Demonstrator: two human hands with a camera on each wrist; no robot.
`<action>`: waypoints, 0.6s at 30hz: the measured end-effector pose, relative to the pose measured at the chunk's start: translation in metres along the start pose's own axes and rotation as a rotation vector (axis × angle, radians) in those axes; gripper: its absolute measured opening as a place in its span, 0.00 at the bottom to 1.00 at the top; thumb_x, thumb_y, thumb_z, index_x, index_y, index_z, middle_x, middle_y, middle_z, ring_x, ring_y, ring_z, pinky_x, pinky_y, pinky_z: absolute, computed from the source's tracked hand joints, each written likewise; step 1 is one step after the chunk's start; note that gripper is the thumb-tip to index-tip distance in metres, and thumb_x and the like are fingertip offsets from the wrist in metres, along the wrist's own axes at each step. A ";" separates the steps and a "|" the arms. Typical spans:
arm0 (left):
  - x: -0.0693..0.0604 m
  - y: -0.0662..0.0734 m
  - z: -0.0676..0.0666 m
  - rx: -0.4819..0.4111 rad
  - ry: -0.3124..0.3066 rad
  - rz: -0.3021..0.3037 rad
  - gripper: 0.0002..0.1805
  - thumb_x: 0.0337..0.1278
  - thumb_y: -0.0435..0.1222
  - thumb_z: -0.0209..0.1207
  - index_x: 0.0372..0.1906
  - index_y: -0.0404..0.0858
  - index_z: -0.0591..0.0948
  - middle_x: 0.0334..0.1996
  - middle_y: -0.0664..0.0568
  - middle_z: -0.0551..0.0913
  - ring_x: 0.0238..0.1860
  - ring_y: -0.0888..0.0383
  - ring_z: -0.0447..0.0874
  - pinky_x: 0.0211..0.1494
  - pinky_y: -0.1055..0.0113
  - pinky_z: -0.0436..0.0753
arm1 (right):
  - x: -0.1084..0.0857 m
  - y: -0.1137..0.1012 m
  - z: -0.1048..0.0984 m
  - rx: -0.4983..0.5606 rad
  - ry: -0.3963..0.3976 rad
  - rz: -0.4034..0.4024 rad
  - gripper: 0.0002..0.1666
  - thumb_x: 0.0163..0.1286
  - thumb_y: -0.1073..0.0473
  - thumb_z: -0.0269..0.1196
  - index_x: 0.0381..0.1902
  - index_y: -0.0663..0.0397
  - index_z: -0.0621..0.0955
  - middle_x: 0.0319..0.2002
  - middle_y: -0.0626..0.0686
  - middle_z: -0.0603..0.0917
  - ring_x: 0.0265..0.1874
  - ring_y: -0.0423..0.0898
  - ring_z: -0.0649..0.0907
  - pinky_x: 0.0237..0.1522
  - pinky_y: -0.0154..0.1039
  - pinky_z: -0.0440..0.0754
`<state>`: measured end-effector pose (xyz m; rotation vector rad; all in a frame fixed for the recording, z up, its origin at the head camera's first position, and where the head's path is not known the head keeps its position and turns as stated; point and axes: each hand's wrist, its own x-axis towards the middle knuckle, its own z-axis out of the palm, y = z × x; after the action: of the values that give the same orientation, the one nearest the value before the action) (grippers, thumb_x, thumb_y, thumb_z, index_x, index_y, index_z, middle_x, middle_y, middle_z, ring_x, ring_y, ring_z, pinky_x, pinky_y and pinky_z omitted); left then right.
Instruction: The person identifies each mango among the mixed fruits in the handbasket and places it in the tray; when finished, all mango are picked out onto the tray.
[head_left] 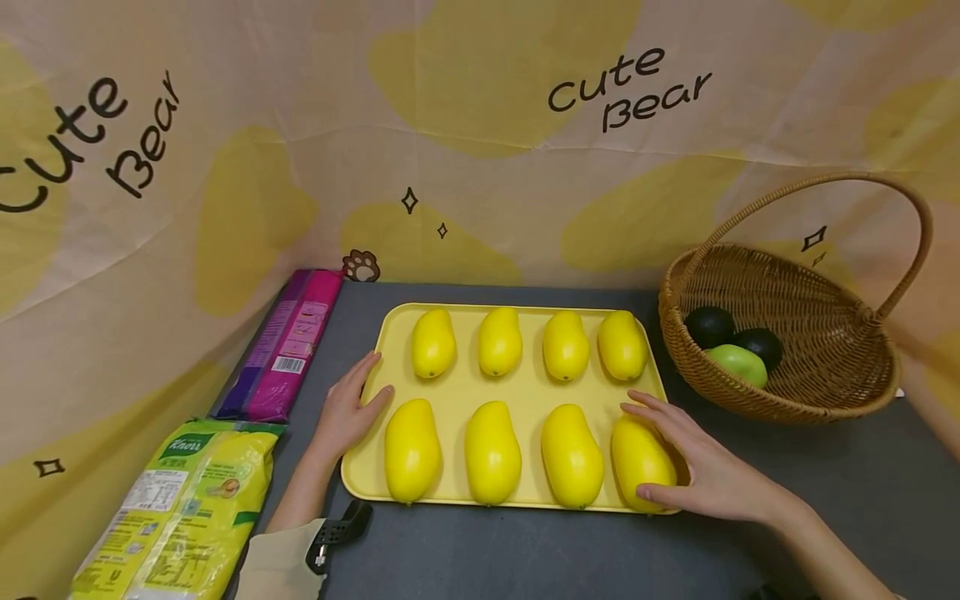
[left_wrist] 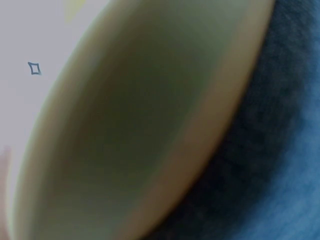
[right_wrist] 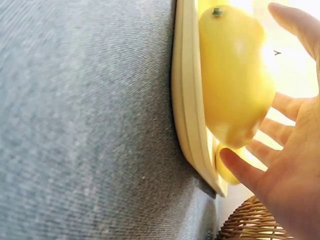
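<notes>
Yellow mangoes lie in two rows on a yellow tray [head_left: 457, 390] with a low rim. My left hand [head_left: 352, 410] rests at the tray's left edge, its thumb reaching over the rim towards the near row. Spread around the near-right mango [head_left: 637, 458] is my right hand [head_left: 697, 467], thumb on the near side and fingers on the far side. In the right wrist view the fingers of the right hand [right_wrist: 295, 150] are apart beside that mango [right_wrist: 235, 75]; whether they touch it I cannot tell. The left wrist view is mostly a blurred sleeve [left_wrist: 140, 120], with the hand hidden.
A wicker basket [head_left: 810, 400] with a tall handle stands right of the tray, holding two dark avocados [head_left: 710, 326] and a green fruit [head_left: 738, 365]. On the left lie a pink-purple packet [head_left: 288, 350] and a green-yellow Knorr bag [head_left: 180, 517]. A printed cloth [head_left: 487, 108] hangs behind.
</notes>
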<state>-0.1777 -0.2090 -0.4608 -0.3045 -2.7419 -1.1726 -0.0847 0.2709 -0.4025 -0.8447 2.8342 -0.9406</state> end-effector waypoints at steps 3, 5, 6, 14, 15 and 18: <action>0.000 0.001 0.000 -0.009 -0.001 -0.007 0.34 0.64 0.38 0.59 0.72 0.32 0.63 0.71 0.37 0.63 0.70 0.38 0.60 0.71 0.39 0.54 | 0.002 0.000 -0.002 0.000 0.004 0.016 0.50 0.56 0.45 0.73 0.73 0.43 0.64 0.74 0.47 0.58 0.72 0.50 0.58 0.66 0.51 0.59; 0.000 0.001 0.001 -0.014 -0.001 -0.005 0.34 0.64 0.38 0.59 0.72 0.32 0.63 0.71 0.37 0.63 0.70 0.38 0.60 0.71 0.39 0.55 | 0.003 0.000 -0.002 -0.001 0.003 0.021 0.50 0.56 0.45 0.73 0.73 0.43 0.64 0.74 0.47 0.58 0.71 0.51 0.58 0.61 0.62 0.62; 0.000 0.002 0.001 -0.016 0.000 -0.005 0.34 0.64 0.38 0.59 0.72 0.32 0.64 0.71 0.37 0.63 0.70 0.38 0.60 0.71 0.40 0.55 | 0.004 0.001 -0.002 -0.001 0.002 0.025 0.50 0.56 0.45 0.73 0.73 0.43 0.64 0.74 0.47 0.58 0.71 0.51 0.58 0.59 0.64 0.63; 0.001 0.002 0.001 -0.023 -0.006 -0.011 0.34 0.64 0.38 0.59 0.72 0.32 0.63 0.71 0.36 0.63 0.70 0.38 0.60 0.71 0.41 0.56 | 0.003 0.000 -0.004 -0.021 0.006 0.044 0.49 0.56 0.44 0.73 0.73 0.43 0.64 0.74 0.49 0.59 0.71 0.53 0.59 0.58 0.65 0.64; 0.001 0.002 0.001 -0.029 -0.008 -0.016 0.34 0.64 0.38 0.59 0.72 0.32 0.63 0.71 0.36 0.63 0.70 0.38 0.60 0.71 0.41 0.56 | 0.003 -0.001 -0.005 -0.024 0.010 0.046 0.49 0.57 0.44 0.72 0.73 0.43 0.64 0.74 0.50 0.59 0.70 0.54 0.59 0.58 0.66 0.64; 0.002 0.002 0.000 -0.053 0.011 -0.021 0.33 0.66 0.37 0.58 0.72 0.32 0.64 0.70 0.36 0.65 0.69 0.38 0.61 0.71 0.42 0.58 | 0.006 -0.003 -0.008 -0.051 0.051 0.047 0.47 0.58 0.46 0.72 0.72 0.42 0.65 0.73 0.51 0.61 0.69 0.55 0.61 0.57 0.66 0.66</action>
<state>-0.1787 -0.2070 -0.4592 -0.2747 -2.7153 -1.2499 -0.0901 0.2709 -0.3935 -0.7659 2.9192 -0.9007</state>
